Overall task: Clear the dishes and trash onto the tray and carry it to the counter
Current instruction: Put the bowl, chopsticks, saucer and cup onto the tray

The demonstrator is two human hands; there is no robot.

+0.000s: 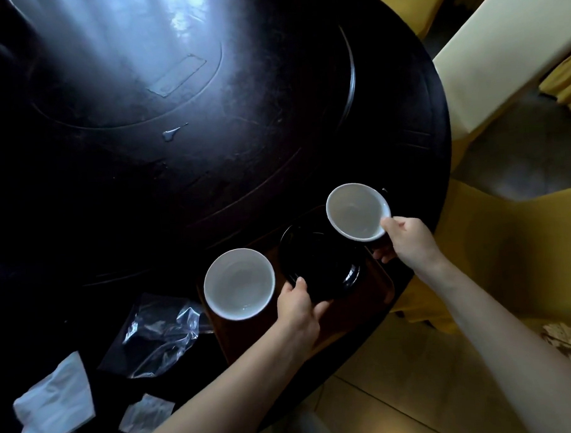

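Pinching a white bowl (356, 211) by its rim, the right hand (406, 240) is holding it at the tray's (375, 284) far corner, while the left hand (298, 310) is gripping the black plate (322, 263) lying on the tray. Steadying that plate and lowering the bowl level beside it is looking wisest. No legible writing is showing.

White napkin (53, 406) partly beyond the bottom edge
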